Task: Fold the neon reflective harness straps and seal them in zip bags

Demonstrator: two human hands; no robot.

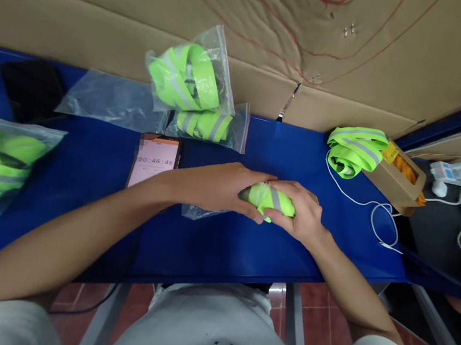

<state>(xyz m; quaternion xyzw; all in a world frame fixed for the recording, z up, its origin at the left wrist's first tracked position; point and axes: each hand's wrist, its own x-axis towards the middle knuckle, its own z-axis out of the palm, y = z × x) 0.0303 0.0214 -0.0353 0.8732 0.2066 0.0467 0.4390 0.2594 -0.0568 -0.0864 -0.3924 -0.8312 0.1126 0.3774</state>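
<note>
Between my two hands is a compact roll of neon-green reflective strap (275, 199) with a grey stripe, held over the blue table. My left hand (228, 188) closes on the roll's left end, near a dark part. Around the right end my right hand (303, 212) is wrapped, its thumb along the front. A clear plastic bag (200, 212) lies partly hidden under my left hand. Beyond, a bagged green strap (185, 77) rests on another bagged strap (205, 124). A loose bundle of green strap (355, 148) sits at the back right.
A phone (154, 157) showing a timer lies behind my left forearm. Another bagged strap (0, 166), an empty clear bag (113, 99) and a black object (30, 89) are at the left. A cardboard box (401, 179) and white cable (361, 200) lie right. Cardboard wall (105, 28) closes the back.
</note>
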